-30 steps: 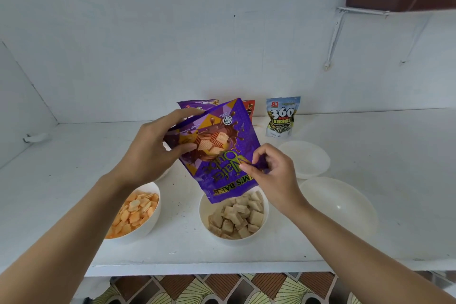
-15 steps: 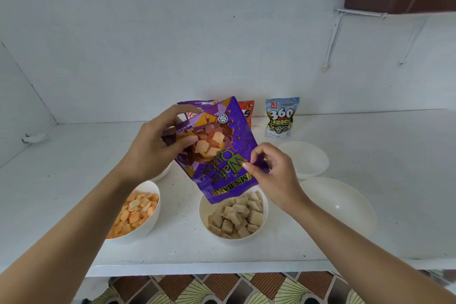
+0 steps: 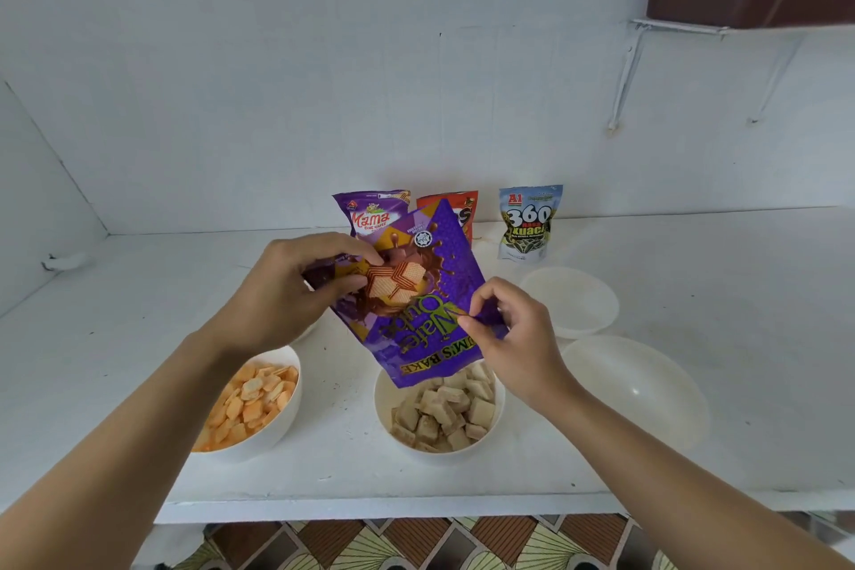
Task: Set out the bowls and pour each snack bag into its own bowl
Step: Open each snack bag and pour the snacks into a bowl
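A purple wafer bag (image 3: 416, 292) hangs upside down over a white bowl (image 3: 388, 398) that holds pale wafer cubes (image 3: 444, 412). My left hand (image 3: 296, 287) grips the bag's upper left side, thumb on its front. My right hand (image 3: 513, 338) pinches the bag's right edge. To the left, another white bowl (image 3: 284, 423) holds orange crackers (image 3: 250, 403). Two white bowls with nothing in them, a small one (image 3: 573, 301) and a large one (image 3: 634, 389), stand at the right.
Against the back wall stand a purple Mama bag (image 3: 365, 213), a red bag (image 3: 465, 213) mostly hidden behind the held bag, and a 360 Kuaci bag (image 3: 527, 222). The white counter's front edge (image 3: 370, 509) runs below the bowls. A patterned floor shows beneath.
The inverted purple bag has risen slightly and tilted a little; both hands keep their hold on it. The bowls and standing bags have not moved.
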Available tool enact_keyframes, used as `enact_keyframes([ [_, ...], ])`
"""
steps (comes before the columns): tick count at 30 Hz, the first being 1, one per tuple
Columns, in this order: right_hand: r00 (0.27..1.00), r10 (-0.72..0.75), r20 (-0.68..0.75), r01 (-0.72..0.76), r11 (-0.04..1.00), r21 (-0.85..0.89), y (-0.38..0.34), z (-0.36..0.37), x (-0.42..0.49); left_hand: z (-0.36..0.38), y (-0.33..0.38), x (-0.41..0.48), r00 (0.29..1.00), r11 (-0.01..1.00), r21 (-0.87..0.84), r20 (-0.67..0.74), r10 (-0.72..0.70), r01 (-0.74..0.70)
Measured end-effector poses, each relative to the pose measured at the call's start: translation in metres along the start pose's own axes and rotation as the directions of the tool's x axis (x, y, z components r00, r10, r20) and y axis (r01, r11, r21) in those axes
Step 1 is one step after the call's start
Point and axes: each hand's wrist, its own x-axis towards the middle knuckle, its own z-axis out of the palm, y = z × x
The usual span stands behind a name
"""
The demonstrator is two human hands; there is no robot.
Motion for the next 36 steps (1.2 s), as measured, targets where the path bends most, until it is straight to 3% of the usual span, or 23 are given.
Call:
enact_keyframes([
  [6,0.997,0.072,0.025,-0.073,0.995,0.072,0.003,-0.003,0.000,0.008,-0.004,-0.003,0.993,0.988,-0.130,0.095,-0.076,0.088],
  [8,0.996,0.066,0.053,-0.071,0.994,0.084,0.003,-0.001,-0.002,0.012,-0.005,-0.004,0.992,0.994,-0.100,0.122,-0.042,0.054],
  [12,0.997,0.071,0.028,-0.072,0.995,0.067,0.002,0.004,-0.006,0.019,-0.003,-0.004,0.999,1.000,0.002,0.041,0.017,-0.017],
  [16,0.996,-0.067,-0.061,0.071,0.995,0.069,-0.011,-0.002,0.007,0.011,0.012,0.004,0.997,0.998,-0.033,-0.067,0.048,-0.051],
  [22,0.987,0.115,0.109,-0.126,0.987,0.097,0.002,-0.003,-0.002,0.017,0.006,-0.001,0.995,0.988,-0.132,-0.035,-0.090,0.085],
  [27,0.999,0.049,0.014,-0.050,0.996,0.077,-0.006,-0.005,0.006,0.013,0.012,0.002,0.984,0.998,-0.048,-0.179,0.019,-0.028],
  [29,1.000,0.029,0.000,-0.029,0.994,0.104,-0.011,-0.007,0.012,0.008,0.013,0.006,0.977,0.997,-0.081,-0.213,-0.007,-0.010],
  [36,0.984,0.135,0.119,-0.138,0.990,0.020,0.004,-0.010,0.006,0.017,0.003,-0.008,0.984,0.972,-0.204,-0.115,-0.139,0.114],
])
